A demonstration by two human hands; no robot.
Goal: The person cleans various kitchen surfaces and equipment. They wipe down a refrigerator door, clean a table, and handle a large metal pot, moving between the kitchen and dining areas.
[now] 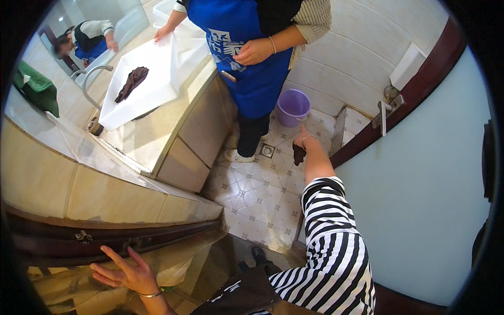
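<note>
My right hand reaches forward over the tiled floor, closed on a dark cloth that hangs below it, the index finger pointing towards a purple bucket. At the lower left my left hand is raised with its fingers spread, holding nothing, near the dark door frame. A person in a blue apron stands beyond, one hand on the rim of a white plastic tub. Inside that tub lies a crumpled dark brown cloth.
The tub rests on a washbasin counter by a curved faucet. Green towels hang at the left. A floor drain is near the person's shoe. On the right a frosted door with a metal handle stands ajar.
</note>
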